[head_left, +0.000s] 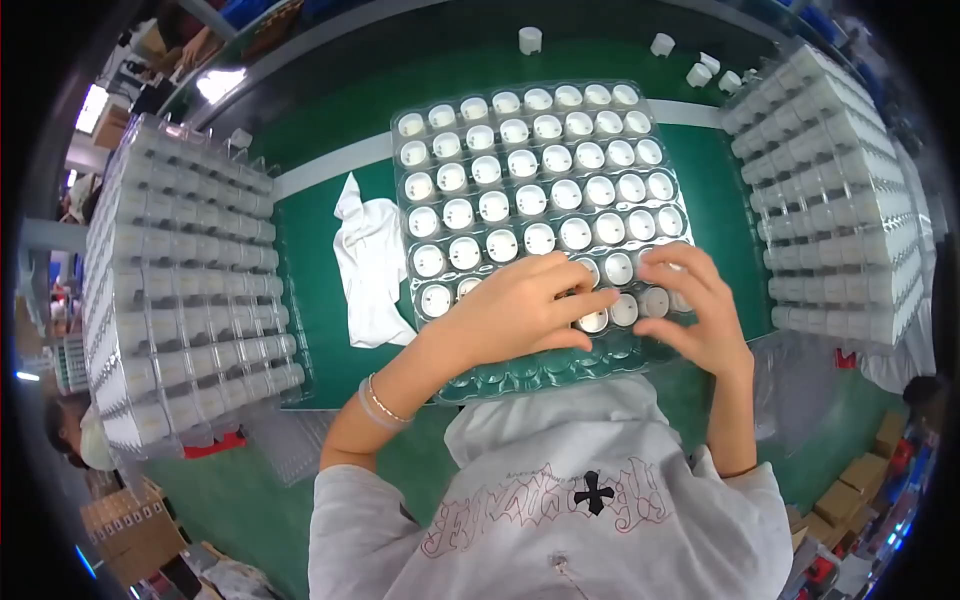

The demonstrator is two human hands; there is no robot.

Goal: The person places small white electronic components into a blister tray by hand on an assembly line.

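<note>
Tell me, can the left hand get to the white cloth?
Probably yes: the left hand is over the clear tray, and the white cloth lies nearby on its left, with nothing seen on top.

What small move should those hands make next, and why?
Perhaps the right hand should gently steady the white cup between its thumb and fingers: they already curve around it, though contact isn't clear. The left hand is over nearby cups in the same clear tray.
</note>
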